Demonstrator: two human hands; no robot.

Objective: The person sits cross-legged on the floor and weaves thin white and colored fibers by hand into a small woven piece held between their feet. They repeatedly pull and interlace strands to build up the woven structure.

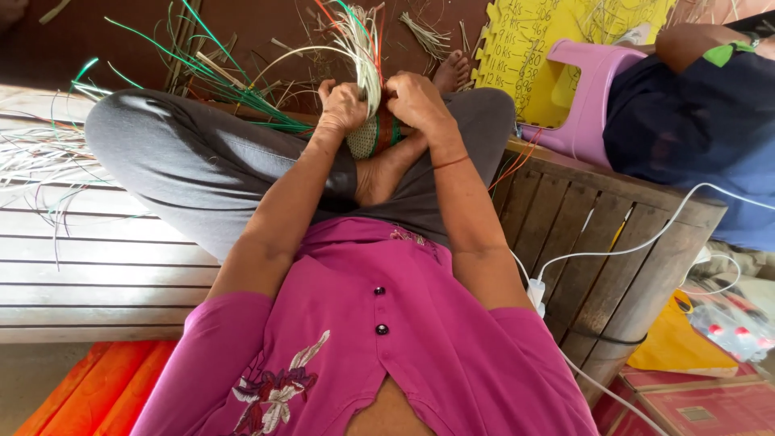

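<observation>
- Gripping from both sides, the left hand (343, 107) and right hand (414, 101) close their fingers on a small round woven piece of pale and green strips (367, 137), held over the crossed legs.
- Loose pale strips (363, 48) fan upward and away from the piece, between the two hands, equally near both.
- Farther right, a yellow foam mat with handwriting (525, 48) lies behind a pink plastic stool (585, 97).
- Low right: a yellow bag (670, 343) and red flat boxes (694, 408).
</observation>
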